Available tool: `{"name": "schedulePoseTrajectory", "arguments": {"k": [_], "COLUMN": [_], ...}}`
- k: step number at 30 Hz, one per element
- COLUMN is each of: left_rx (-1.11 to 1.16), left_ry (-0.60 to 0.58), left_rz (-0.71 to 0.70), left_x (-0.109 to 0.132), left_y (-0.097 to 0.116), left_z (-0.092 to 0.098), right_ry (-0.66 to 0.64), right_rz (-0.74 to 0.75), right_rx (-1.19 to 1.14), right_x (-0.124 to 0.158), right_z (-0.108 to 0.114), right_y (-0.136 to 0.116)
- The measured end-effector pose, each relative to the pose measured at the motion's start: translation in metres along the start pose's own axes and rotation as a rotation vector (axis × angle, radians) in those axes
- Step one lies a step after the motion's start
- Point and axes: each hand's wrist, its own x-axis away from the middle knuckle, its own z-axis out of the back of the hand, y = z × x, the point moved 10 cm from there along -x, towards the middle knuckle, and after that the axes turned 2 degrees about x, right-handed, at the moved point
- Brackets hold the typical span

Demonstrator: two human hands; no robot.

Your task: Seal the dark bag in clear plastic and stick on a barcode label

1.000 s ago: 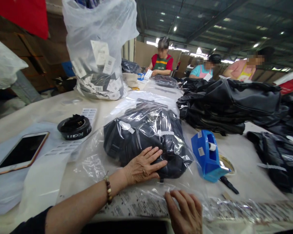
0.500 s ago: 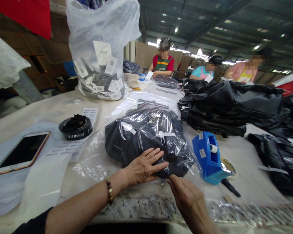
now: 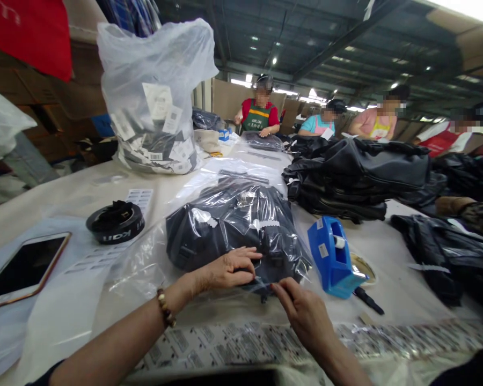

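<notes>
A black bag [image 3: 229,236] lies on the table inside a clear plastic bag [image 3: 137,279], with white paper strips showing through the film. My left hand [image 3: 227,269] rests on its near side, fingers drawn together and bent, the thumb and forefinger at a fold of the film. Just to the right, my right hand [image 3: 301,305] pinches the near edge of the plastic between thumb and forefinger. A short stretch of film runs taut between both sets of fingertips. Beside the right hand stands a blue tape dispenser [image 3: 332,262].
To the left lie a phone [image 3: 26,268], a rolled black strap [image 3: 115,228] and label sheets [image 3: 140,198]. A plastic sack of tags [image 3: 156,123] stands behind. Black bags [image 3: 354,166] are piled at right. Several co-workers, one in a green apron [image 3: 256,119], work across the table.
The fingers of my left hand, spread flat before, have drawn together at the film. My right hand has risen slightly with the plastic edge. The view has turned a little right.
</notes>
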Motion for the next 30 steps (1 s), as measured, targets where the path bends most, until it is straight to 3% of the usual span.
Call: {"name": "schedulePoseTrajectory", "arguments": {"k": [4, 9, 12, 17, 21, 30], "left_rx": [-0.241, -0.351, -0.323, -0.280, -0.253, -0.258], "left_ry": [-0.065, -0.062, -0.055, -0.009, 0.016, 0.153], "left_rz": [0.055, 0.053, 0.028, 0.009, 0.026, 0.040], "left_x": [0.000, -0.002, -0.003, -0.001, -0.001, -0.001], "left_y": [0.011, 0.015, 0.013, 0.010, 0.006, 0.003], "left_z": [-0.014, -0.020, -0.017, -0.012, -0.011, -0.007], "right_ry": [-0.108, -0.141, -0.067, 0.168, 0.249, 0.045], "right_rz": [-0.127, -0.104, -0.038, 0.148, 0.109, -0.116], "right_rx": [0.043, -0.045, -0.037, 0.123, 0.224, -0.056], "right_x": [-0.003, -0.001, 0.001, 0.007, 0.008, -0.006], "right_z": [-0.005, 0.006, 0.022, 0.040, 0.042, 0.037], "right_y": [0.004, 0.005, 0.008, 0.005, 0.015, 0.047]}}
